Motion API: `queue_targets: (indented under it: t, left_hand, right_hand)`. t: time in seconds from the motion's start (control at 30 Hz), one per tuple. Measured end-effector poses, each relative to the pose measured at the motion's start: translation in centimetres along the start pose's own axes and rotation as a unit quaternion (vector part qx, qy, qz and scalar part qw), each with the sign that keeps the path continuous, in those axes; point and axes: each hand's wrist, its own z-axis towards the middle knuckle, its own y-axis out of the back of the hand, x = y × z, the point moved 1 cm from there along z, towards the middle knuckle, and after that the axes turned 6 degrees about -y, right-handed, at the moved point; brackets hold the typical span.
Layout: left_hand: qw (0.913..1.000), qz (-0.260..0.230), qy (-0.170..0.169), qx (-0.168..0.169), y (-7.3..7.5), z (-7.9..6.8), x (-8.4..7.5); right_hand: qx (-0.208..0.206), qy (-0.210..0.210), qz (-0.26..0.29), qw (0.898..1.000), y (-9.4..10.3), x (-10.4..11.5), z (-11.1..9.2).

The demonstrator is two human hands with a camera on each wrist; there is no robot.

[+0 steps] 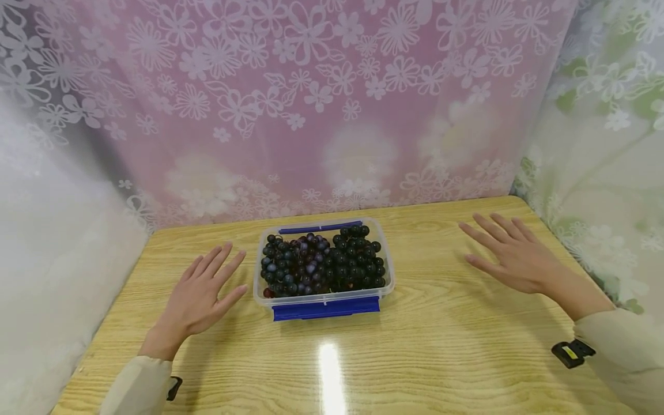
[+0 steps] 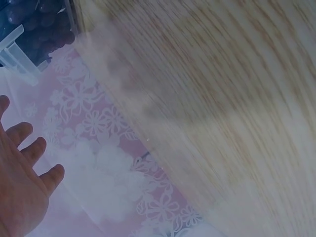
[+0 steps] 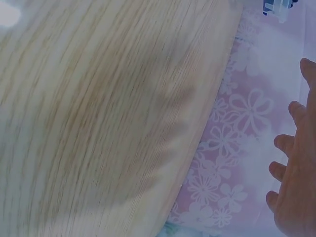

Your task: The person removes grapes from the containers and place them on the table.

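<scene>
A clear plastic container [image 1: 324, 299] with blue latches stands on the table, filled with dark grapes [image 1: 311, 262]. Its lid is not on it. My left hand [image 1: 199, 291] is held over the table just left of the container, fingers straight and spread, touching nothing. On the far right, my right hand [image 1: 516, 256] hovers with its fingers spread too, well apart from the container. In the left wrist view, the left hand [image 2: 22, 182] is partly cut off, with a corner of the container at the top left. The right wrist view shows the right hand [image 3: 298, 158] holding nothing.
The wood-grain table [image 1: 415, 346] bears the container near its back edge. A pink floral curtain [image 1: 337, 115] hangs behind it. Pale floral cloth [image 1: 617, 173] borders the right side and white cloth [image 1: 57, 230] the left.
</scene>
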Motion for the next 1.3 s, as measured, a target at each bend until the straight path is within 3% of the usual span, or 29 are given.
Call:
queue_targets:
  t: [1.3]
  left_hand:
    - [0.9988,0.006,-0.044,0.022,-1.0,1.9,-0.6]
  right_hand:
    - [-0.013,0.080,-0.014,0.997,-1.7,6.1,3.9]
